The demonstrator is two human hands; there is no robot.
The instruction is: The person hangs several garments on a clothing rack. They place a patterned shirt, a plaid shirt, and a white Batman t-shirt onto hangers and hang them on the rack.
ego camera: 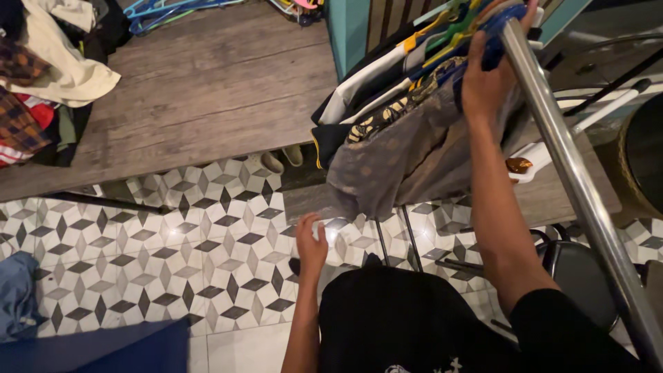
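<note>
Nearest the camera is the person's black shirt, filling the bottom edge at 6 o'clock. Just past it, the left hand hangs low over the patterned tile floor, fingers loosely spread and its grip holding nothing; it looks kept free and out of the way while the other arm works.

The right hand is stretched up toward 1 o'clock, its grip closed around a blue hanger right at the metal rail. The arm reaches high because the rail runs above the clothes, slanting from 1 o'clock down to 5 o'clock, so a hanger can only be handled from its hook end. The grey garment droops below that hand toward the centre of the view, pulled down by its own weight, beside other clothes on yellow and green hangers packed close along the rail.

Farther off, a grey wooden platform spans 10 to 12 o'clock, with a loose pile of clothes heaped at 10 o'clock and spare hangers lying at its far edge.
</note>
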